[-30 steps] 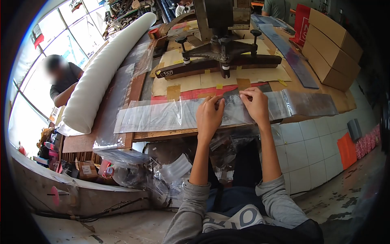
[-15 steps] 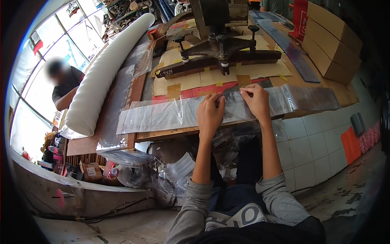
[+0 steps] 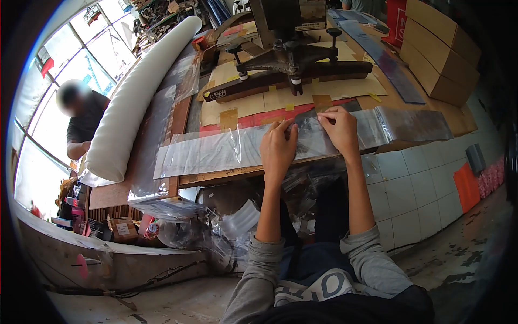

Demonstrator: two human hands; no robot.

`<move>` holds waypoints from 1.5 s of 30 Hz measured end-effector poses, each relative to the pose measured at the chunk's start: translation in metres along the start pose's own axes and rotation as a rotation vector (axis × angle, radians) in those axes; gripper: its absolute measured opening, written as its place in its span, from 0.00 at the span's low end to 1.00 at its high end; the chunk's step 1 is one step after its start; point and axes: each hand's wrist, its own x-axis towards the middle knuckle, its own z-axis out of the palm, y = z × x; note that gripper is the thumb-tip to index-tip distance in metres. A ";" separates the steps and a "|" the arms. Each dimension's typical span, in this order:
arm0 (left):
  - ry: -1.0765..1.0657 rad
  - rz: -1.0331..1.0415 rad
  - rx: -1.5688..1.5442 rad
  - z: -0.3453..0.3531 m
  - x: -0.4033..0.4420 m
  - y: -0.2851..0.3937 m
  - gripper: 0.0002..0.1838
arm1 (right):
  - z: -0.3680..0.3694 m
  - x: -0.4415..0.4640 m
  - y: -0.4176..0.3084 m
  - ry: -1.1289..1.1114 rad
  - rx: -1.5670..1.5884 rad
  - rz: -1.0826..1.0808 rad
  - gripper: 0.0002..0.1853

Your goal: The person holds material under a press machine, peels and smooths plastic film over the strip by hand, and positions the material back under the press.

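A long strip of clear plastic sheet [image 3: 208,151] lies along the front edge of the workbench. My left hand [image 3: 278,144] pinches its far edge near the middle, fingers closed. Just to the right, my right hand [image 3: 341,129] is also closed in a pinch on that edge, a short gap away. Beyond my hands, the dark pressing bar [image 3: 302,83] of a machine hangs over tan and red sheets with brown tape. The strip's right end [image 3: 413,125] looks layered and reaches past the bench. My fingertips partly hide what they grip.
A big white roll [image 3: 145,97] lies along the left side, with a person [image 3: 83,113] behind it. Cardboard boxes [image 3: 440,56] are stacked at the right rear beside a bluish plastic strip [image 3: 383,62]. Plastic scraps [image 3: 237,221] hang below the bench.
My hands stay nearly where they were, both pinching the plastic. The view shifts slightly. The person at the left has lowered an arm a little.
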 end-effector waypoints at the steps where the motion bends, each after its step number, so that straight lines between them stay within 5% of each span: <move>1: 0.011 0.008 0.001 0.000 -0.001 0.000 0.12 | 0.000 -0.001 0.000 0.000 0.002 0.002 0.07; 34: 0.039 0.039 -0.035 0.001 -0.002 -0.004 0.12 | 0.000 0.000 0.004 -0.027 -0.036 -0.013 0.07; 45: -0.128 0.074 -0.264 -0.008 0.003 -0.010 0.12 | -0.018 0.017 -0.003 -0.315 -0.006 0.124 0.16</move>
